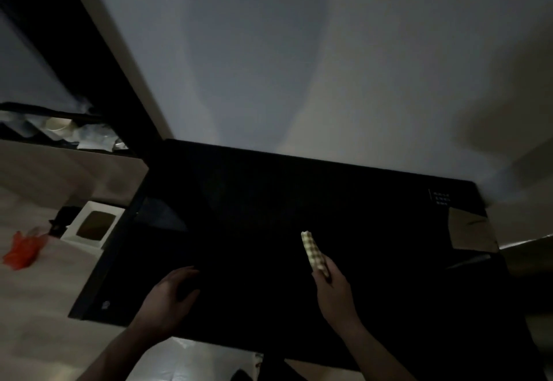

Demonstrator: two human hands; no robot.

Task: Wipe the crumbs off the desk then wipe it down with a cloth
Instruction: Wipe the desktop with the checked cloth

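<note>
Both hands over the desk [269,201]: right [335,294] grips checked cloth [314,252], left [170,294] curled, empty.

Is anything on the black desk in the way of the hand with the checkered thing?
Nothing visible. The right hand holds a rolled checkered cloth over the dark desk, which looks bare there, though the dim picture could hide crumbs.

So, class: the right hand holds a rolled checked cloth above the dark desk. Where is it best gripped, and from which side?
Grip the rolled checked cloth at its near end, from below, as the right hand does; the free end points away over the desk.
</note>
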